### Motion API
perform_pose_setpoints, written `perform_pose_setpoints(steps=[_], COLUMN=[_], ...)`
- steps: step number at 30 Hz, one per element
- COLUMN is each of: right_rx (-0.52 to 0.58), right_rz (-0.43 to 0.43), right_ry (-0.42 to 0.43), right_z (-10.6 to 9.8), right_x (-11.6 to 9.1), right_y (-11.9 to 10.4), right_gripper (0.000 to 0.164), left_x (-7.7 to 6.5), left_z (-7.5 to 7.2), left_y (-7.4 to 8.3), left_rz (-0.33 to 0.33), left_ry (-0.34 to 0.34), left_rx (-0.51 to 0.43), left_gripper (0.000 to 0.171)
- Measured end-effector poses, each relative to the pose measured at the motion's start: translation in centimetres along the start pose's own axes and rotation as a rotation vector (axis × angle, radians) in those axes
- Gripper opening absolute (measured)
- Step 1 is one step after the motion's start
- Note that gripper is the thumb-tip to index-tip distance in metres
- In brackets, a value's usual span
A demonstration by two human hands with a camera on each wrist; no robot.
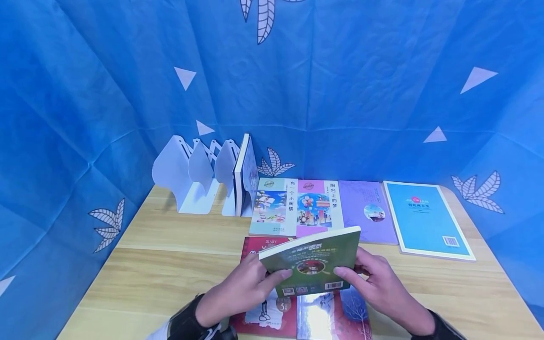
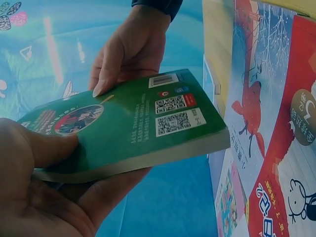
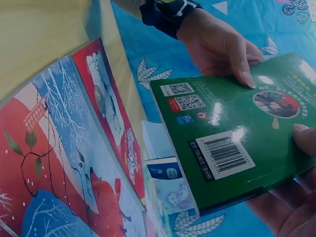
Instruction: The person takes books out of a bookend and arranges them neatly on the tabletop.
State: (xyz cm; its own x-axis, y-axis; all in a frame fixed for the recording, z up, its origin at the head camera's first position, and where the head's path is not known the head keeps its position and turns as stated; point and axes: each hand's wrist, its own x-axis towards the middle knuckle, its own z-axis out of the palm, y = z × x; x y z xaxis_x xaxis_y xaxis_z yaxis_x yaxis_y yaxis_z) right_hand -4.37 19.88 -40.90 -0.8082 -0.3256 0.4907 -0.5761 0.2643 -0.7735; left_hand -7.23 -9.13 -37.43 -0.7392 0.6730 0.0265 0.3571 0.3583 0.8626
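Observation:
A green book (image 1: 314, 262), its barcoded cover facing up, is held above the table between both hands. My left hand (image 1: 240, 288) grips its left edge, thumb on the cover and fingers beneath. On the opposite edge my right hand (image 1: 382, 283) holds it the same way. The left wrist view shows the green book (image 2: 133, 118) tilted, with the right hand (image 2: 133, 49) beyond it. In the right wrist view its barcode (image 3: 224, 154) faces the camera. Below it lie a red diary book (image 1: 242, 323) and a red-and-blue illustrated book (image 1: 340, 316), both partly covered.
A white expandable bookend (image 1: 199, 174) stands at the back left, with upright books (image 1: 244, 177) at its right end. Behind the hands lie a green-edged book (image 1: 274, 208), a pink one (image 1: 318, 208), a purple one (image 1: 367, 212) and a blue one (image 1: 429, 219). Blue cloth (image 1: 361, 94) surrounds the table.

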Motion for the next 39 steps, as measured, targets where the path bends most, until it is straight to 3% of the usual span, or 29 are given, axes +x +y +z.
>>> perform_pose_setpoints(steps=[9, 14, 20, 23, 27, 32, 35, 39], right_rx=[-0.032, -0.042, -0.046, -0.069, -0.128, -0.228, -0.264, -0.289], right_rz=[-0.018, 0.012, 0.068, 0.133, 0.221, 0.345, 0.43, 0.53], right_ry=[0.048, 0.057, 0.079, 0.097, 0.122, 0.16, 0.171, 0.165], right_z=[-0.1, -0.7, -1.9, -2.7, -3.9, -5.4, -6.4, -7.7], right_x=[-0.2, -0.4, -0.9, -1.3, -1.8, -2.2, -2.4, -2.7], right_y=[-0.7, -1.2, -1.0, -0.8, -0.8, -0.7, -0.5, -0.1], right_gripper=[0.037, 0.037, 0.036, 0.032, 0.029, 0.025, 0.026, 0.03], left_x=[0.2, 0.3, 0.2, 0.3, 0.3, 0.5, 0.8, 1.7], left_z=[0.1, -0.1, -1.2, -2.2, -3.7, -5.4, -6.3, -7.4], left_y=[0.2, 0.1, -1.1, -1.9, -2.8, -3.8, -4.4, -5.4], left_rz=[-0.013, 0.019, 0.188, 0.228, 0.223, 0.184, 0.095, -0.037], left_ry=[-0.037, -0.005, 0.175, 0.287, 0.444, 0.638, 0.732, 0.782], left_rx=[-0.017, -0.064, -0.032, 0.028, 0.122, 0.217, 0.261, 0.262], left_gripper=[0.051, 0.049, 0.036, 0.04, 0.046, 0.05, 0.053, 0.061])
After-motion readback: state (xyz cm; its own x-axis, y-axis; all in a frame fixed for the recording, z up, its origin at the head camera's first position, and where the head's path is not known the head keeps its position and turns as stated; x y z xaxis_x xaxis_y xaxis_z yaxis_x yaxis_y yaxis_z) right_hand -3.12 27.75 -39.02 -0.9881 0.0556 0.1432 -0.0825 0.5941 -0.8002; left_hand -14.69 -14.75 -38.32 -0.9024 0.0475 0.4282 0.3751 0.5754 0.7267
